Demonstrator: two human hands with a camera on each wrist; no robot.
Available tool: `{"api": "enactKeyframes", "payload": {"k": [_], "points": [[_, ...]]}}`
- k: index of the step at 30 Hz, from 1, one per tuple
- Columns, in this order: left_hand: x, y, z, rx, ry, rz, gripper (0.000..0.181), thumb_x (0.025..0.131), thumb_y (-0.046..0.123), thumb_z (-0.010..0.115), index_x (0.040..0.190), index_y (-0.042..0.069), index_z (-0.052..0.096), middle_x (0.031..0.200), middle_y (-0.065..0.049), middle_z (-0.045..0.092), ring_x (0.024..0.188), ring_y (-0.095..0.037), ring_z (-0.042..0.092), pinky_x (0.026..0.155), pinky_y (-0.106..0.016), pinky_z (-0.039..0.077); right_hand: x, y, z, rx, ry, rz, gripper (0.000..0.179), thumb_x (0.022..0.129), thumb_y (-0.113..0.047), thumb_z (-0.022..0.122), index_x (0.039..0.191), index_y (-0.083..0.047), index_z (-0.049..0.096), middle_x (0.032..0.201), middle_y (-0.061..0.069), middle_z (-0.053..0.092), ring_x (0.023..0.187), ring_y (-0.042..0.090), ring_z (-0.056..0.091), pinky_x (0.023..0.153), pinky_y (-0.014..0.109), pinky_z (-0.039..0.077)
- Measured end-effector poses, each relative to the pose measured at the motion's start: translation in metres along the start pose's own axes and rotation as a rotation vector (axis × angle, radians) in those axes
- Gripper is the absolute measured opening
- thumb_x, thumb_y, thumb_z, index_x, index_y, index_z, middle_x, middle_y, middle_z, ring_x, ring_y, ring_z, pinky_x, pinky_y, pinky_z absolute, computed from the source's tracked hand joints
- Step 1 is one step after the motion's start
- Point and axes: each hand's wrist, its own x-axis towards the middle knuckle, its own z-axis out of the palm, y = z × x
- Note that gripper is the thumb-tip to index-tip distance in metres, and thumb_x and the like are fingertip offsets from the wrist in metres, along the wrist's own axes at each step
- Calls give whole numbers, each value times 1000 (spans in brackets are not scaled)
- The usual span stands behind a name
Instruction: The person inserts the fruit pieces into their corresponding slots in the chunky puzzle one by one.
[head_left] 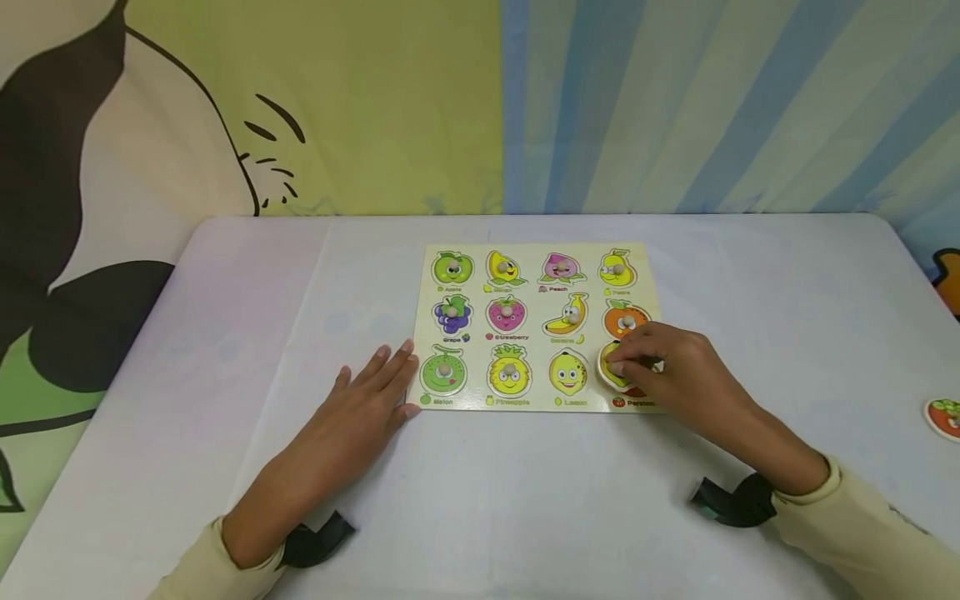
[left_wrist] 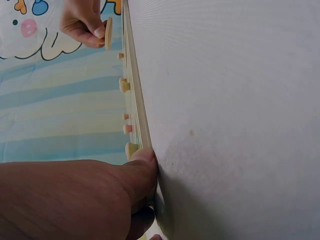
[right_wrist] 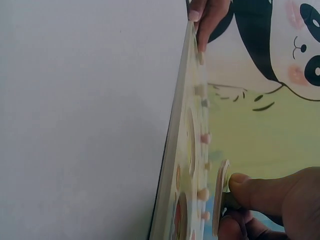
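Note:
A wooden fruit puzzle board [head_left: 536, 406] lies flat on the table, with knobbed pieces such as the melon [head_left: 443, 372], pineapple [head_left: 509, 372] and orange [head_left: 621, 315] sitting in it. My right hand [head_left: 686, 367] pinches the knob of a yellow puzzle piece [right_wrist: 218, 205], held just above the board's lower right corner. The fingers partly cover its picture in the head view. Beside it, the lemon space [head_left: 567, 372] shows a printed lemon and no knob. My left hand [head_left: 363, 408] rests against the board's left edge with fingers extended; its thumb [left_wrist: 143, 162] touches that edge.
A loose red persimmon piece [head_left: 945, 417] lies at the far right, cut off by the frame. A white cloth covers the table [head_left: 487, 508]. Behind it hangs a printed backdrop [head_left: 375, 108] with a cartoon figure and blue stripes.

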Motion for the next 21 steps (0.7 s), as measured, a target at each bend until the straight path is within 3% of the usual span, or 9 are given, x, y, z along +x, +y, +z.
{"api": "enactKeyframes", "payload": {"k": [8, 21], "points": [[-1, -2, 1, 7, 11, 10, 64, 97, 27, 62, 149, 2, 36, 158, -10, 26, 144, -34, 20, 104, -68, 23, 16, -10, 18, 27, -56, -25, 16, 81, 4, 77, 90, -10, 77, 89, -7, 66, 83, 10, 57, 68, 20, 48], [1, 0, 0, 1, -9, -13, 64, 96, 27, 63, 149, 2, 36, 158, -9, 24, 145, -34, 18, 105, -68, 22, 27, -15, 37, 16, -84, -53, 10, 80, 2, 78, 84, -8, 77, 84, -6, 67, 83, 9, 61, 69, 28, 51]]}}
